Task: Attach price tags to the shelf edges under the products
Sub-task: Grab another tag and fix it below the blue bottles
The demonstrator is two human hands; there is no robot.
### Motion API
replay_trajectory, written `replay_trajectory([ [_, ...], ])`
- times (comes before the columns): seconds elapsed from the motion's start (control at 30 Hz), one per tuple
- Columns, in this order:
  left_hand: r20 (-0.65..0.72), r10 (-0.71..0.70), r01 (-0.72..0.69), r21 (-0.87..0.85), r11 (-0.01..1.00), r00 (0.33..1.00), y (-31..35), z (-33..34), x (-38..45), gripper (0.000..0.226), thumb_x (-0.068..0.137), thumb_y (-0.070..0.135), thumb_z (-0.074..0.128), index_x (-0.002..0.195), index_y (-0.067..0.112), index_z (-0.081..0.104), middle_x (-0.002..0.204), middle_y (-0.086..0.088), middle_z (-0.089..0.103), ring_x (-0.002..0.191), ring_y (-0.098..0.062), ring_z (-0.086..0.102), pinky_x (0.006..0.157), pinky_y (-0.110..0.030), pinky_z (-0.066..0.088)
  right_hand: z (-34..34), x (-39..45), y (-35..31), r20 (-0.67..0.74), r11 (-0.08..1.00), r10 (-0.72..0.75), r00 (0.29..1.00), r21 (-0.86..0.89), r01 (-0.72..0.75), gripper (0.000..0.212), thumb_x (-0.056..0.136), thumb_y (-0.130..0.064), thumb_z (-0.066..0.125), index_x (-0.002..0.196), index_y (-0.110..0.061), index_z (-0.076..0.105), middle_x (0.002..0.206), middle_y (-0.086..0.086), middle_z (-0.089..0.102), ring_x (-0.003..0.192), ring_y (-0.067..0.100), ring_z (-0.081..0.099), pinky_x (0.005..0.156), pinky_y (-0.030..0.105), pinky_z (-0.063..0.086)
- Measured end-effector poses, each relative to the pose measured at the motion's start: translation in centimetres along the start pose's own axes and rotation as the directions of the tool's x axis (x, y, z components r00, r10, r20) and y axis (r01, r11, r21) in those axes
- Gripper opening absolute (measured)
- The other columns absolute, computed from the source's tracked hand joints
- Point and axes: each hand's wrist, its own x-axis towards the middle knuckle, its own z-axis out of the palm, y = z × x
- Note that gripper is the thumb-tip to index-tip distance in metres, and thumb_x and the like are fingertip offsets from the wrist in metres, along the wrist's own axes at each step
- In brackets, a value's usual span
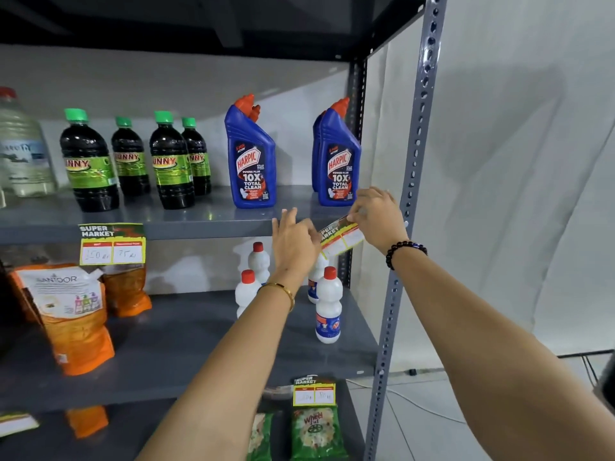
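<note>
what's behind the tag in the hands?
Behind the price tag is the shelf edge and the top of a white bottle; the tag and hands cover its cap.

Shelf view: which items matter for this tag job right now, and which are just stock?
In the job:
- price tag, tilted, held by both hands
- left hand
- right hand
- shelf edge
- Harpic bottles above it

Just stock:
- green-capped bottles
- white bottles
- orange pouches
</note>
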Motion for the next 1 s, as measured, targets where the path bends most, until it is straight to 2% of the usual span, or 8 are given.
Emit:
replay_trajectory([
  [0.13, 0.040, 0.082, -0.085, 0.057, 0.995, 0.996, -1.3, -2.6, 0.7, 0.011, 0.086, 0.022, 0.061, 0.081, 0.013, 0.065, 0.142, -0.011, 0.046, 0.137, -0.030, 0.029, 0.117, -0.044, 0.010, 0.6, -1.1, -0.2, 0.029, 0.976, 0.059, 0.998, 0.209, -0.064, 0.005, 0.080, -0.011, 0.065, 0.080, -0.012, 0.071, 0.134, 0.012, 0.054, 0.131, 0.030, 0.037, 0.112, 0.050, 0.028],
  [0.3, 0.134, 0.124, -0.145, 0.157, 0.977, 0.983, -4.6, -5.1, 1.4, 0.012, 0.086, 0.022, 0.060, 0.086, 0.012, 0.067, 0.140, -0.010, 0.049, 0.137, -0.034, 0.028, 0.115, -0.042, 0.019, 3.5, -1.6, -2.0, 0.165, 0.971, 0.012, 0.986, 0.234, -0.051, 0.006, 0.081, -0.011, 0.066, 0.080, -0.014, 0.071, 0.141, 0.011, 0.047, 0.139, 0.028, 0.026, 0.118, 0.051, 0.005],
  [0.37, 0.135, 0.089, -0.108, 0.141, 0.984, 0.987, -5.2, -5.2, 1.1, 0.010, 0.085, 0.020, 0.061, 0.082, 0.012, 0.066, 0.137, -0.007, 0.051, 0.131, -0.031, 0.037, 0.104, -0.042, 0.036, 4.3, -1.5, -2.3, 0.141, 0.971, 0.019, 0.990, 0.233, -0.052, 0.005, 0.082, -0.013, 0.065, 0.081, -0.015, 0.070, 0.140, 0.010, 0.049, 0.139, 0.027, 0.027, 0.118, 0.051, 0.003],
  [0.43, 0.113, 0.077, -0.092, 0.141, 0.986, 0.991, -5.5, -5.0, 0.9, 0.009, 0.085, 0.019, 0.061, 0.080, 0.013, 0.065, 0.132, -0.003, 0.054, 0.122, -0.028, 0.046, 0.092, -0.039, 0.045, 4.6, -1.3, -2.4, 0.110, 0.974, 0.030, 0.994, 0.220, -0.054, 0.005, 0.082, -0.014, 0.065, 0.082, -0.016, 0.070, 0.134, 0.008, 0.054, 0.135, 0.024, 0.034, 0.117, 0.051, 0.006],
  [0.53, 0.035, 0.090, -0.094, 0.134, 0.986, 0.995, -5.5, -4.5, 0.9, 0.009, 0.085, 0.020, 0.060, 0.081, 0.013, 0.064, 0.121, -0.002, 0.061, 0.108, -0.024, 0.053, 0.077, -0.035, 0.047, 4.6, -1.2, -2.6, 0.067, 0.978, 0.031, 0.997, 0.206, -0.044, 0.004, 0.082, -0.016, 0.065, 0.082, -0.017, 0.069, 0.118, 0.004, 0.064, 0.122, 0.020, 0.047, 0.115, 0.049, 0.012],
  [0.63, -0.018, 0.110, -0.106, 0.139, 0.985, 0.994, -5.5, -4.6, 1.2, 0.010, 0.087, 0.024, 0.056, 0.083, 0.016, 0.061, 0.101, -0.001, 0.067, 0.084, -0.016, 0.054, 0.060, -0.028, 0.039, 4.4, -1.0, -3.0, 0.029, 0.969, 0.045, 0.999, 0.241, -0.051, 0.006, 0.082, -0.015, 0.064, 0.077, -0.017, 0.068, 0.102, 0.002, 0.068, 0.108, 0.020, 0.055, 0.112, 0.049, 0.021],
  [0.73, -0.038, 0.117, -0.109, 0.159, 0.981, 0.992, -5.4, -4.9, 1.5, 0.011, 0.088, 0.026, 0.056, 0.084, 0.017, 0.061, 0.095, -0.001, 0.067, 0.080, -0.017, 0.056, 0.060, -0.027, 0.039, 4.3, -0.6, -3.1, 0.015, 0.970, 0.061, 0.998, 0.236, -0.063, 0.006, 0.082, -0.016, 0.063, 0.078, -0.018, 0.067, 0.097, 0.001, 0.069, 0.100, 0.019, 0.057, 0.107, 0.048, 0.031],
  [1.0, -0.051, 0.108, -0.095, 0.212, 0.973, 0.993, -4.8, -5.0, 2.1, 0.017, 0.088, 0.030, 0.057, 0.093, 0.013, 0.061, 0.098, -0.005, 0.068, 0.088, -0.020, 0.059, 0.064, -0.028, 0.043, 4.7, -0.2, -3.3, 0.011, 0.977, 0.100, 0.995, 0.189, -0.100, 0.010, 0.085, -0.023, 0.059, 0.087, -0.015, 0.064, 0.102, 0.002, 0.066, 0.101, 0.019, 0.057, 0.102, 0.042, 0.034],
])
